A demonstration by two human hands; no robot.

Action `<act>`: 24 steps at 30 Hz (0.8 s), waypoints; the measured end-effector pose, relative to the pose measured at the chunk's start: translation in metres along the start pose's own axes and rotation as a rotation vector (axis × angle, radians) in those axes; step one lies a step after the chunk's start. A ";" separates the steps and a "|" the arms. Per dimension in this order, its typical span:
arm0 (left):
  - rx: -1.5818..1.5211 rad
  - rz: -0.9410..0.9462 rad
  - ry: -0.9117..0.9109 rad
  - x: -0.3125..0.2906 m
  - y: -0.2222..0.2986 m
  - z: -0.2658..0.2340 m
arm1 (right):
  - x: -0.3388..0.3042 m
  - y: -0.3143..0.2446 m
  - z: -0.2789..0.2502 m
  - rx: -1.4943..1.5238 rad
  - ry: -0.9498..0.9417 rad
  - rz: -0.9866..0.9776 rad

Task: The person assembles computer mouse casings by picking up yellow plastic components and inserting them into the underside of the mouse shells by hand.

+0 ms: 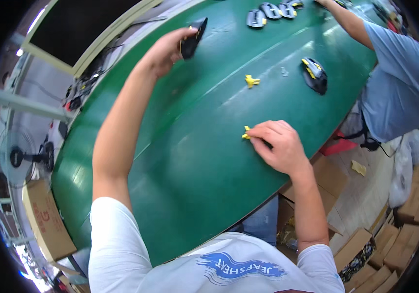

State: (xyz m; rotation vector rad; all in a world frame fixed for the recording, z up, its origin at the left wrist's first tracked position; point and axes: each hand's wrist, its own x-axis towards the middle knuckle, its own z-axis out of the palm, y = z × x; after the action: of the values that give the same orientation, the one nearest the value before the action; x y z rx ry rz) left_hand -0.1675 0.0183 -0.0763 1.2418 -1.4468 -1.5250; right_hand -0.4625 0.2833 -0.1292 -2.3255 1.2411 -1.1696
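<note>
My left hand [164,52] is closed around a black curved shell [194,40] that looks like a computer mouse cover, held tilted over the far left of the green table. Nearer the table's front, my right hand [279,146] pinches a small yellow plastic part [246,132] between thumb and fingertips. A second yellow pronged part [252,81] lies on the table beyond that hand. To its right rests a black mouse-like shell [314,76] with grey and yellow pieces in it, and a small clear piece [284,72] lies between them.
Several grey-and-black shells [256,18] stand in a row at the far edge of the green table [194,161]. At the right, a co-worker in a blue shirt [400,78] reaches across the table. Cardboard boxes [400,249] crowd the lower right; a fan [19,156] stands left.
</note>
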 end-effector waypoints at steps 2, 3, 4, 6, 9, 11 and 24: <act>-0.257 -0.026 -0.177 -0.081 -0.018 -0.018 | -0.005 0.001 0.002 -0.029 -0.017 -0.001; -0.309 0.006 -0.198 -0.126 -0.020 -0.015 | -0.006 -0.001 0.002 -0.044 -0.011 0.032; -0.363 0.034 -0.210 -0.174 -0.021 -0.008 | -0.007 -0.007 0.002 -0.051 -0.015 0.065; -0.541 0.075 -0.178 -0.251 -0.038 -0.002 | -0.013 -0.019 0.004 -0.002 -0.041 0.178; -0.727 0.100 -0.019 -0.339 -0.066 0.018 | -0.026 -0.070 0.028 0.511 -0.079 0.362; -0.741 0.115 0.067 -0.378 -0.080 0.029 | -0.032 -0.110 0.046 0.840 -0.033 0.330; -0.573 0.446 -0.156 -0.415 -0.123 0.055 | -0.026 -0.200 0.051 0.548 -0.228 0.096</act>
State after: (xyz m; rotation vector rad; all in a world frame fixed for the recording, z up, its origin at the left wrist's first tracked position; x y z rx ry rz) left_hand -0.0757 0.4419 -0.1274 0.4359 -1.1531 -1.5792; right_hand -0.3163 0.4174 -0.0667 -1.9028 0.8136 -1.0186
